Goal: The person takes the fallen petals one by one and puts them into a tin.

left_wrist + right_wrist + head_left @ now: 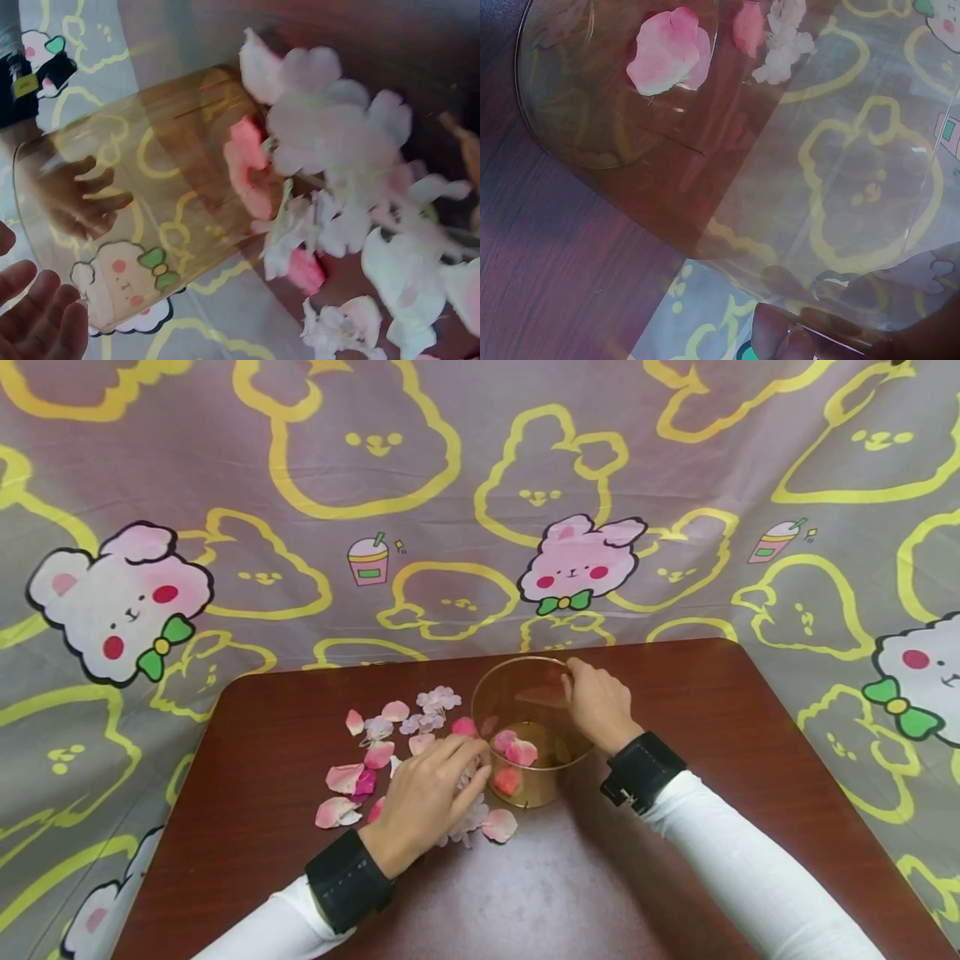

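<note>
We record a dark red-brown wood-grain counter (675,860) set against a grey cloth backdrop (450,460) printed with yellow outlines and pink bears. A transparent amber cup (528,731) stands near the middle of the counter, toward its far edge, with about 3 pink petals inside. Our right hand (596,706) pinches the cup's far-right rim, its grip clamped there. Loose petals (390,743) lie scattered just left of the cup. Our left hand (435,793) rests curled over this pile beside the cup; we cannot tell whether its grip pinches a petal, since the fingertips are hidden. The left-wrist view is blurred.
</note>
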Available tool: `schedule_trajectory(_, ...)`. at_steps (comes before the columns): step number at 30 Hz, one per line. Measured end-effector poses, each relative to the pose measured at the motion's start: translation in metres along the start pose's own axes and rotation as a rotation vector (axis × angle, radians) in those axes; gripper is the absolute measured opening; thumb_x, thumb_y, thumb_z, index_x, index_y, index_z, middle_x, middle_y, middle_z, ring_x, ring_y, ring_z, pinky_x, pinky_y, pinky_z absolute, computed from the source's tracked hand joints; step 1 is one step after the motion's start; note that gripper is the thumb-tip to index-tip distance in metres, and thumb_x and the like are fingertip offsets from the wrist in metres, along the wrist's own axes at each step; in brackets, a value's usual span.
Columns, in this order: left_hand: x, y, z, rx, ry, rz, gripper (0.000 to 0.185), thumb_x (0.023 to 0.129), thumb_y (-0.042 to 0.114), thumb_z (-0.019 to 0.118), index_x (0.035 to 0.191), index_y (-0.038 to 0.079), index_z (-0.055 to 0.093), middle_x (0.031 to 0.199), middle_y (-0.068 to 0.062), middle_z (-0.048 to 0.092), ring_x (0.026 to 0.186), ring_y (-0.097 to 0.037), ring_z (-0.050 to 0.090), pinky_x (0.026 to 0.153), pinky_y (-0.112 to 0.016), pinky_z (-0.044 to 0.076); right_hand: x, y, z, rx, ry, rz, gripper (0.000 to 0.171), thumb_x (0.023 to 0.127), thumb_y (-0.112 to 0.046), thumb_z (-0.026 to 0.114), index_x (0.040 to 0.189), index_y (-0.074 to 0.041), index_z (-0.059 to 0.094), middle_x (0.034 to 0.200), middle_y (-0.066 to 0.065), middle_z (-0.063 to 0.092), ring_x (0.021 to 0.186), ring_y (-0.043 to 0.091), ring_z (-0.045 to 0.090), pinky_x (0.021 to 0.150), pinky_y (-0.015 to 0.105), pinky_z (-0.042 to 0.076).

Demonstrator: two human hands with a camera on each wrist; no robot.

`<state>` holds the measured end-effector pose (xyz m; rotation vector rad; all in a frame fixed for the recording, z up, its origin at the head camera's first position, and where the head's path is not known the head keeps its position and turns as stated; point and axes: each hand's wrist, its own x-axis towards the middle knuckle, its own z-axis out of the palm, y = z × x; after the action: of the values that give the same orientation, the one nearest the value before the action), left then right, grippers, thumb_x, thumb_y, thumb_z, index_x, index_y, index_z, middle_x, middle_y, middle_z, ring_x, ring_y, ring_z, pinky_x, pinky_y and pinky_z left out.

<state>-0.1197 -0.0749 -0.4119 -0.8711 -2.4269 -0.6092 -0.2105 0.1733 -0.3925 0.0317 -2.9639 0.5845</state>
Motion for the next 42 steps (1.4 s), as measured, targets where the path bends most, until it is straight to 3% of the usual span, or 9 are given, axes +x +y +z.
schedule_trajectory(7, -0.014, 0.002, 0.013, 0.030, -0.091, 0.055, 0.028, 0.089, 0.029, 0.076, 0.112, 0.015, 0.071, 0.103, 0.001, 0.072, 0.094, -0.015, 0.070, 0.071, -0.031, 0.060, 0.000, 0.000, 0.000, -0.006, 0.002, 0.003, 0.017, 0.104, -0.022, 0.053, 0.104, -0.008, 0.063, 0.075, 0.011, 0.062, 0.071, 0.034, 0.065, 0.055, 0.044, 0.045)
schedule_trajectory(13, -0.023, 0.004, 0.025, 0.061, -0.180, 0.036, 0.037, 0.088, 0.033, 0.077, 0.119, 0.013, 0.070, 0.110, -0.002, 0.072, 0.102, -0.019, 0.071, 0.078, -0.036, 0.061, 0.001, 0.000, -0.001, -0.003, 0.000, 0.000, 0.018, 0.104, -0.022, 0.053, 0.104, -0.008, 0.063, 0.074, 0.011, 0.061, 0.069, 0.033, 0.064, 0.054, 0.042, 0.043)
schedule_trajectory(20, -0.033, 0.007, 0.043, 0.064, -0.225, 0.062, 0.030, 0.088, 0.028, 0.076, 0.113, 0.013, 0.071, 0.100, 0.002, 0.070, 0.089, -0.016, 0.069, 0.068, -0.034, 0.058, 0.000, 0.000, -0.001, -0.004, 0.000, 0.002, 0.017, 0.104, -0.022, 0.053, 0.106, -0.008, 0.064, 0.073, 0.010, 0.060, 0.068, 0.032, 0.063, 0.054, 0.041, 0.042)
schedule_trajectory(25, -0.039, 0.010, 0.052, 0.058, -0.260, 0.065, 0.025, 0.090, 0.027, 0.074, 0.111, 0.014, 0.072, 0.101, 0.001, 0.071, 0.089, -0.016, 0.069, 0.068, -0.034, 0.058, -0.001, -0.001, -0.002, -0.001, -0.010, 0.001, 0.018, 0.104, -0.022, 0.052, 0.105, -0.008, 0.064, 0.072, 0.008, 0.058, 0.066, 0.030, 0.061, 0.053, 0.038, 0.039)
schedule_trajectory(30, -0.043, 0.011, 0.058, 0.101, -0.338, 0.073, 0.024, 0.089, 0.030, 0.075, 0.108, 0.015, 0.071, 0.104, -0.001, 0.071, 0.093, -0.017, 0.067, 0.073, -0.035, 0.058, 0.000, -0.001, -0.002, -0.003, -0.005, 0.001, 0.018, 0.104, -0.022, 0.052, 0.105, -0.008, 0.063, 0.072, 0.007, 0.057, 0.066, 0.030, 0.061, 0.053, 0.038, 0.039)
schedule_trajectory(35, -0.046, 0.013, 0.061, 0.158, -0.398, 0.111, 0.025, 0.082, 0.031, 0.080, 0.100, 0.016, 0.069, 0.095, 0.000, 0.069, 0.089, -0.019, 0.064, 0.071, -0.035, 0.055, 0.000, -0.001, -0.002, -0.002, -0.006, 0.003, 0.018, 0.104, -0.022, 0.053, 0.107, -0.008, 0.064, 0.072, 0.008, 0.058, 0.065, 0.029, 0.060, 0.052, 0.037, 0.039)
schedule_trajectory(42, -0.049, 0.014, 0.069, 0.229, -0.418, 0.149, 0.008, 0.088, 0.023, 0.074, 0.092, 0.017, 0.071, 0.088, 0.001, 0.069, 0.083, -0.019, 0.061, 0.065, -0.033, 0.051, 0.000, -0.002, -0.001, -0.007, -0.010, 0.006, 0.018, 0.104, -0.021, 0.053, 0.105, -0.008, 0.064, 0.073, 0.009, 0.059, 0.065, 0.029, 0.061, 0.052, 0.037, 0.038)
